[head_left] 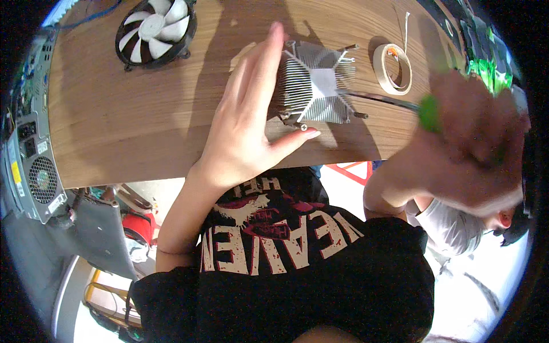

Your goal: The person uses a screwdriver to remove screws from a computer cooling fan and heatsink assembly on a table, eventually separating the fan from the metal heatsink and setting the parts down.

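Note:
A silver finned heat sink (323, 83) with an X-shaped frame and screw posts at its corners sits on the wooden table. My left hand (243, 111) holds it from the left, fingers stretched along its far-left side and thumb at the near edge. In my right hand (469, 131), blurred by motion, is a screwdriver (386, 101) with a green handle. Its dark shaft points left, and the tip appears over or against the heat sink's middle; whether it touches I cannot tell. The fingers of that hand are closed round the handle.
A fan (153, 28) with white blades and a black frame lies at the far left. A roll of beige tape (392, 70) is right of the heat sink. An opened computer case (34, 154) stands along the left edge. Another person (452, 226) is at the right.

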The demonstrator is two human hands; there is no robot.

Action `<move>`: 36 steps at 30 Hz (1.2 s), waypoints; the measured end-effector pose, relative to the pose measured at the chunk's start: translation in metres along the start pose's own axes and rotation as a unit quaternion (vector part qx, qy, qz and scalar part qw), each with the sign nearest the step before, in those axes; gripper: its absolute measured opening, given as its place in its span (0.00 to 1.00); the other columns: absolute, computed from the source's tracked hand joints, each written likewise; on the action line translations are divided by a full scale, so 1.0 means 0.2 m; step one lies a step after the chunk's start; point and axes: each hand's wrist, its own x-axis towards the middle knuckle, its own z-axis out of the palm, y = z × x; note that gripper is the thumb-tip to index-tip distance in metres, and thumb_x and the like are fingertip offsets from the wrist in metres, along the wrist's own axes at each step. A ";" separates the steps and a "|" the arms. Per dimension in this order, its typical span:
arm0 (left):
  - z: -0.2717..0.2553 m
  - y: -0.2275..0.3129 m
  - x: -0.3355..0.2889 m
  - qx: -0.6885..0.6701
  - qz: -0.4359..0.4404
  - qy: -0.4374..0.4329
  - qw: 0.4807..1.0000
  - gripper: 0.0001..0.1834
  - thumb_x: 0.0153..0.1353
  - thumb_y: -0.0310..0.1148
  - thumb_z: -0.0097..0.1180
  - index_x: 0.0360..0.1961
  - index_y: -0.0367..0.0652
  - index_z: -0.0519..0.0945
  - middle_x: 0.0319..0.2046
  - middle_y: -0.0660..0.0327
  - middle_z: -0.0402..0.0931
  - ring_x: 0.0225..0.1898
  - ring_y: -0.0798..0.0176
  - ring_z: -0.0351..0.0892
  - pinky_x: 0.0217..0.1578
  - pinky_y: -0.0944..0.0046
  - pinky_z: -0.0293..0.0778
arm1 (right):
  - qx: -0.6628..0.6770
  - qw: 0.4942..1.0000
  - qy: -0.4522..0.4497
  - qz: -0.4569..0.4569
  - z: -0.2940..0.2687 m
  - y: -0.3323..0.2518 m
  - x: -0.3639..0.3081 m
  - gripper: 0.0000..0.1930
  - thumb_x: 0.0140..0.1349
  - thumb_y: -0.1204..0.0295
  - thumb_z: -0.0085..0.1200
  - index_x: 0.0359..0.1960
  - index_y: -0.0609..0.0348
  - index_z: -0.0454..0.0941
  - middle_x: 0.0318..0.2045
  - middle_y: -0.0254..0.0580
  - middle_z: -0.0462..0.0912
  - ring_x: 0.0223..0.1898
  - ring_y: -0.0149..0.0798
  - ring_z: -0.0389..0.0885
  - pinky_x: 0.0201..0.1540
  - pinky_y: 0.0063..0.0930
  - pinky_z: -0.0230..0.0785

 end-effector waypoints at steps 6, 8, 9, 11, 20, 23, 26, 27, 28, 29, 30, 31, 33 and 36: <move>0.00 -0.02 -0.02 -0.022 -0.016 0.009 1.000 0.60 0.38 0.32 0.75 0.71 0.40 0.49 0.61 0.46 0.64 0.62 0.49 0.66 0.58 0.53 0.67 | -0.440 0.895 0.078 0.014 -0.11 0.01 -0.03 0.08 0.56 0.73 0.50 0.20 0.57 0.68 0.18 0.33 0.66 0.21 0.28 0.65 0.25 0.18 0.54; 0.00 -0.01 -0.01 -0.009 -0.027 0.007 1.000 0.60 0.38 0.31 0.75 0.71 0.39 0.50 0.61 0.46 0.64 0.62 0.49 0.66 0.58 0.53 0.67 | -0.691 0.719 -0.062 -0.033 -0.12 -0.08 0.00 0.07 0.49 0.75 0.60 0.25 0.63 0.73 0.25 0.39 0.75 0.27 0.30 0.74 0.29 0.16 0.61; -0.01 -0.01 -0.01 -0.004 -0.027 0.001 1.000 0.59 0.38 0.31 0.75 0.70 0.39 0.51 0.61 0.46 0.64 0.62 0.49 0.66 0.58 0.53 0.67 | -0.706 0.703 -0.041 -0.075 -0.13 -0.05 0.01 0.08 0.46 0.76 0.62 0.26 0.64 0.74 0.27 0.40 0.76 0.28 0.30 0.75 0.29 0.16 0.62; -0.02 -0.01 0.00 -0.017 -0.025 -0.013 0.999 0.59 0.39 0.32 0.75 0.70 0.38 0.50 0.61 0.46 0.63 0.62 0.49 0.65 0.58 0.53 0.66 | -0.762 0.635 0.005 -0.123 -0.12 -0.01 0.01 0.08 0.46 0.78 0.62 0.27 0.65 0.75 0.27 0.40 0.77 0.27 0.30 0.74 0.28 0.18 0.63; -0.05 -0.02 0.01 -0.022 -0.029 -0.062 0.997 0.58 0.49 0.36 0.69 0.70 0.34 0.40 0.66 0.38 0.50 0.65 0.40 0.57 0.62 0.51 0.60 | -0.799 0.558 -0.204 0.089 -0.25 -0.11 0.06 0.07 0.58 0.73 0.54 0.24 0.60 0.72 0.15 0.37 0.67 0.17 0.38 0.68 0.26 0.26 0.62; -0.04 -0.03 0.00 -0.020 -0.009 -0.057 0.998 0.58 0.49 0.37 0.69 0.70 0.34 0.40 0.67 0.39 0.48 0.66 0.40 0.56 0.62 0.51 0.59 | -0.259 0.965 0.039 0.017 0.07 0.04 0.00 0.14 0.62 0.67 0.45 0.17 0.52 0.62 0.14 0.31 0.58 0.15 0.32 0.57 0.23 0.24 0.52; -0.04 -0.02 0.01 -0.006 -0.004 -0.056 0.998 0.58 0.50 0.37 0.69 0.71 0.34 0.40 0.67 0.38 0.48 0.66 0.39 0.56 0.62 0.51 0.60 | 0.044 0.976 0.171 0.129 0.12 -0.03 -0.01 0.18 0.63 0.61 0.42 0.16 0.49 0.55 0.14 0.27 0.53 0.15 0.25 0.49 0.22 0.21 0.45; -0.05 -0.01 0.00 -0.004 -0.009 -0.052 0.999 0.58 0.50 0.37 0.69 0.71 0.34 0.40 0.67 0.38 0.48 0.66 0.39 0.56 0.62 0.51 0.60 | 0.144 0.968 0.189 0.086 0.10 -0.08 -0.02 0.17 0.60 0.62 0.46 0.16 0.49 0.58 0.14 0.27 0.56 0.15 0.25 0.53 0.22 0.19 0.50; -0.05 -0.01 0.00 -0.004 -0.013 -0.052 0.999 0.57 0.50 0.37 0.68 0.71 0.35 0.40 0.67 0.38 0.48 0.66 0.39 0.55 0.62 0.50 0.60 | 0.242 0.947 0.208 0.047 0.07 -0.11 -0.04 0.15 0.56 0.64 0.50 0.16 0.49 0.61 0.14 0.27 0.59 0.15 0.24 0.58 0.23 0.18 0.54; -0.06 -0.01 0.00 0.003 -0.043 -0.068 0.997 0.57 0.49 0.37 0.68 0.71 0.35 0.40 0.67 0.38 0.49 0.65 0.39 0.56 0.61 0.51 0.61 | 0.303 0.932 0.196 0.022 0.03 -0.12 -0.06 0.14 0.55 0.64 0.52 0.16 0.49 0.63 0.14 0.27 0.60 0.16 0.24 0.60 0.25 0.18 0.56; -0.06 -0.01 0.01 0.006 -0.055 -0.080 0.995 0.57 0.49 0.36 0.68 0.71 0.35 0.40 0.66 0.38 0.50 0.65 0.39 0.57 0.61 0.51 0.61 | 0.361 0.914 0.185 -0.002 -0.01 -0.14 -0.08 0.13 0.54 0.64 0.53 0.15 0.49 0.65 0.14 0.26 0.61 0.16 0.24 0.62 0.26 0.19 0.59; -0.06 0.00 0.01 0.009 -0.069 -0.090 0.994 0.57 0.49 0.36 0.68 0.71 0.35 0.40 0.66 0.38 0.50 0.65 0.38 0.57 0.61 0.51 0.62 | 0.372 0.913 0.166 -0.007 -0.03 -0.14 -0.11 0.14 0.54 0.63 0.53 0.15 0.48 0.65 0.13 0.26 0.61 0.16 0.24 0.62 0.27 0.19 0.59; -0.04 0.00 0.02 -0.020 -0.073 -0.098 0.992 0.58 0.47 0.35 0.69 0.71 0.36 0.41 0.65 0.38 0.53 0.64 0.39 0.59 0.60 0.52 0.63 | 0.278 0.929 0.242 -0.024 -0.02 -0.12 -0.15 0.13 0.54 0.62 0.52 0.15 0.48 0.66 0.13 0.25 0.61 0.15 0.24 0.61 0.28 0.21 0.57; -0.03 0.00 0.00 0.000 -0.053 -0.078 0.996 0.58 0.46 0.34 0.69 0.71 0.36 0.42 0.62 0.38 0.57 0.62 0.39 0.62 0.58 0.53 0.64 | 0.152 0.926 0.345 -0.028 -0.03 -0.10 -0.18 0.13 0.54 0.62 0.51 0.15 0.48 0.67 0.12 0.25 0.61 0.15 0.24 0.60 0.28 0.22 0.55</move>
